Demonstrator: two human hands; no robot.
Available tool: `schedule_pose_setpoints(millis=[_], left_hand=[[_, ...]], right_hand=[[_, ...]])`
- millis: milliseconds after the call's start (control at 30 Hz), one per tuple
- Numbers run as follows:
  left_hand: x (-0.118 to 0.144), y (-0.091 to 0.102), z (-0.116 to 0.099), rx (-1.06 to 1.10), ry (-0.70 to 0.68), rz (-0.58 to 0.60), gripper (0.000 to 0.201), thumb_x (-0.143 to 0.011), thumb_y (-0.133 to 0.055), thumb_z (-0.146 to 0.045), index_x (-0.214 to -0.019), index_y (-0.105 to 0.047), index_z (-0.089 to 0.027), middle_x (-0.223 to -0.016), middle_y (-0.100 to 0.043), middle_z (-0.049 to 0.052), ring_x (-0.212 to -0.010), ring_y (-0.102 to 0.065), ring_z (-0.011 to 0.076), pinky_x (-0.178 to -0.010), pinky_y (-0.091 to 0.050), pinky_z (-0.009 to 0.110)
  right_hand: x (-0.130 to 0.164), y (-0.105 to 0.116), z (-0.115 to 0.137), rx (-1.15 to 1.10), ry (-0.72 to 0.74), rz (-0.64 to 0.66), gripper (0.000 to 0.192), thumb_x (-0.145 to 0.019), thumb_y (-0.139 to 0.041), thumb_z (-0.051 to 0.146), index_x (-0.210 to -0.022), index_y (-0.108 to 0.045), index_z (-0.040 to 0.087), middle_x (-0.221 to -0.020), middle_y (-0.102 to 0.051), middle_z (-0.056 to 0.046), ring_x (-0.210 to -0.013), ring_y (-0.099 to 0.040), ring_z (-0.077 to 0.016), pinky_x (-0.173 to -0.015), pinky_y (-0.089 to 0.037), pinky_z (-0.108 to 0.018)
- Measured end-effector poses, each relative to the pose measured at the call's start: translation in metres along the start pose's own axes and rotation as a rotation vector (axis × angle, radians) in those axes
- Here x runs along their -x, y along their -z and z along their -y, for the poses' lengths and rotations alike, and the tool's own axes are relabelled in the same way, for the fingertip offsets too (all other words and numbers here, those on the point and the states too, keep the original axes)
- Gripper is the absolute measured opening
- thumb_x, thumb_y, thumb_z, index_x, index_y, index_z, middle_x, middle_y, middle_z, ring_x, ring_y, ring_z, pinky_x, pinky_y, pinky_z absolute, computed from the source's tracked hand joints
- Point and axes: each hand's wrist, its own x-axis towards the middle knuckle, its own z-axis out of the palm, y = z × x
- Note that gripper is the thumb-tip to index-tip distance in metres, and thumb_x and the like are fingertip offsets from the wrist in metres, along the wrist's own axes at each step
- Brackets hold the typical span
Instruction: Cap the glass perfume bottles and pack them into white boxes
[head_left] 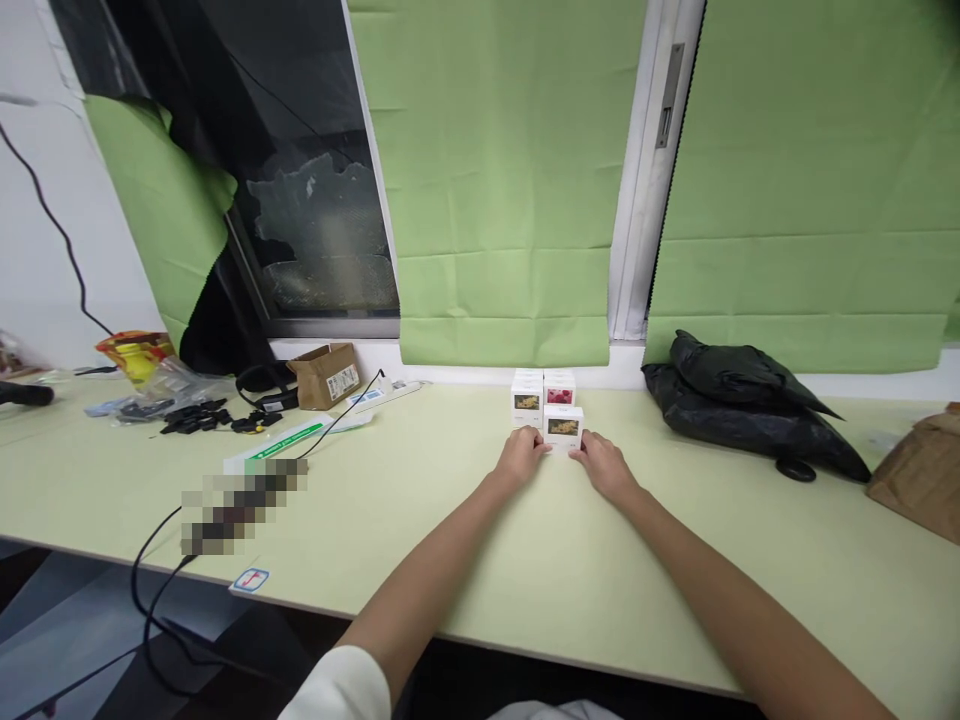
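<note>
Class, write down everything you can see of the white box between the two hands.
The small white box looks like cardboard and appears closed. Its front bears a dark-backed picture of something yellow, with tiny unreadable print below; its pale top also shows. It stands upright, apparently on the table, in front of other white boxes. Fingers of the left hand and right hand touch its lower sides.

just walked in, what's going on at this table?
A person has both hands at a small white box with a yellowish picture: the left hand at its left side, the right hand at its right, fingertips near the lower corners. The box stands upright on the table. Just behind are similar white boxes in two side-by-side rows towards the window. Black plastic bags lie off to the right.
</note>
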Motion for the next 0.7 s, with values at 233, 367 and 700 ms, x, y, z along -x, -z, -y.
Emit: schedule_pose_setpoints(millis=[233,367,700], left_hand=[[-0.022,-0.004,0.017,0.052,0.019,-0.011,0.017,-0.091,-0.068,-0.025,-0.076,-0.068,-0.018,-0.084,-0.072,0.004,-0.081,-0.064,0.02,-0.083,-0.05,0.033],[-0.029,-0.006,0.019,0.079,0.066,-0.009,0.017,-0.089,-0.07,-0.029,-0.076,-0.071,-0.018,-0.082,-0.074,0.003,-0.081,-0.066,0.0198,-0.082,-0.051,0.032],[-0.031,0.001,0.02,-0.049,0.245,-0.25,0.059,-0.063,-0.094,-0.043,-0.103,-0.058,-0.019,-0.116,-0.066,0.012,-0.116,-0.061,0.03,-0.1,-0.049,0.044]], right_hand=[[-0.02,-0.005,-0.008,-0.034,-0.022,-0.012,0.011,-0.101,-0.059,0.031,-0.096,-0.063,0.021,-0.104,-0.073,-0.01,-0.096,-0.067,-0.0249,-0.076,-0.041,-0.032],[-0.028,-0.006,-0.013,-0.044,-0.037,-0.019,0.014,-0.1,-0.06,0.032,-0.092,-0.064,0.022,-0.1,-0.073,-0.008,-0.094,-0.066,-0.024,-0.075,-0.04,-0.032],[-0.032,-0.009,-0.017,-0.132,-0.15,-0.067,0.045,-0.09,-0.066,0.059,-0.114,-0.059,0.021,-0.118,-0.07,-0.013,-0.102,-0.068,-0.0285,-0.082,-0.047,-0.035]])
